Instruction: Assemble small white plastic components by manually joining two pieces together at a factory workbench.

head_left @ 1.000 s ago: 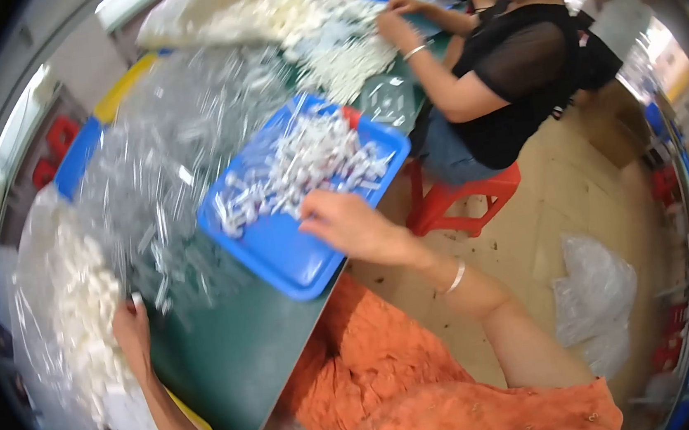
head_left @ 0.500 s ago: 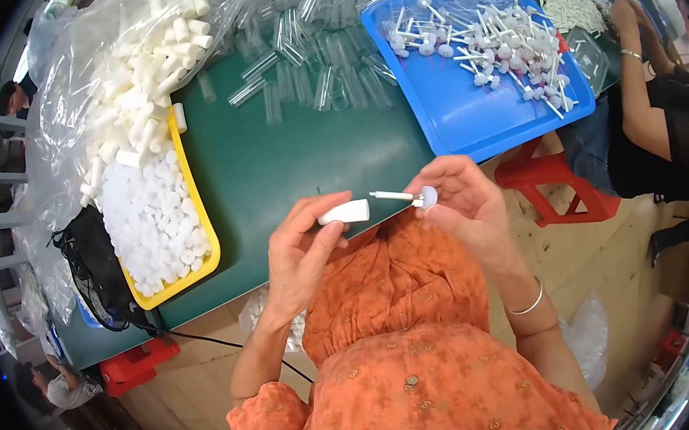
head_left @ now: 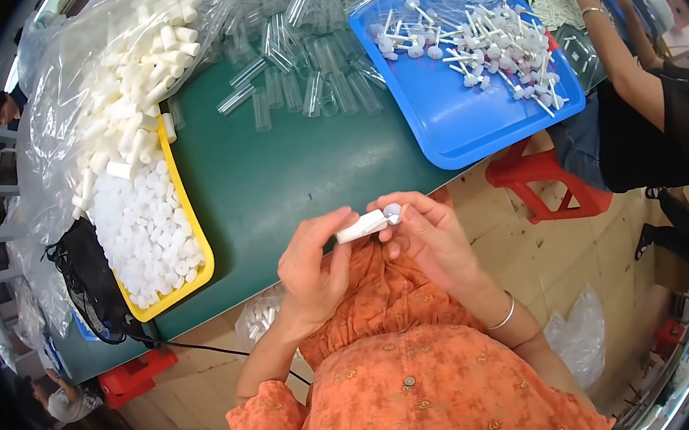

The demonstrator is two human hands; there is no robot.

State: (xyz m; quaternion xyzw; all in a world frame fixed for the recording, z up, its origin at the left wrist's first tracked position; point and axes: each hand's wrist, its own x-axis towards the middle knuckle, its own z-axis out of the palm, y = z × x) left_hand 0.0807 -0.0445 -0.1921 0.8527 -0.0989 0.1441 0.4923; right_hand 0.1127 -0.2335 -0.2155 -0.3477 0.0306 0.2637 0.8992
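Both hands meet just off the near edge of the green surface (head_left: 290, 170), over the person's orange-clad lap. The left hand (head_left: 316, 263) pinches a short white tube (head_left: 362, 226) between thumb and fingertips, holding it nearly level. The right hand (head_left: 429, 236) closes its fingertips on the tube's right end, where a small round white cap (head_left: 392, 209) sits; whether the cap is fully seated on the tube cannot be told. A thin bangle (head_left: 503, 316) circles the right wrist.

Ahead of the left hand and off to its left lies a yellow tray (head_left: 196, 237) filled with small white caps, and beyond it a clear plastic bag (head_left: 99, 81) heaped with white tubes. A black mesh bag (head_left: 90, 281) lies against the tray's outer side. Straight ahead of both hands, well apart from them, clear plastic tubes (head_left: 307, 86) lie scattered across the surface. Ahead of the right hand and to its right sits a blue tray (head_left: 451, 113) holding a loose pile of white stemmed pieces (head_left: 468, 37) with round heads.

Farther right, another person (head_left: 650, 111) in a dark top sits at the same surface on a red stool (head_left: 548, 179), one arm reaching out over the far end. A clear plastic bag (head_left: 576, 334) lies on the floor beside the right forearm.
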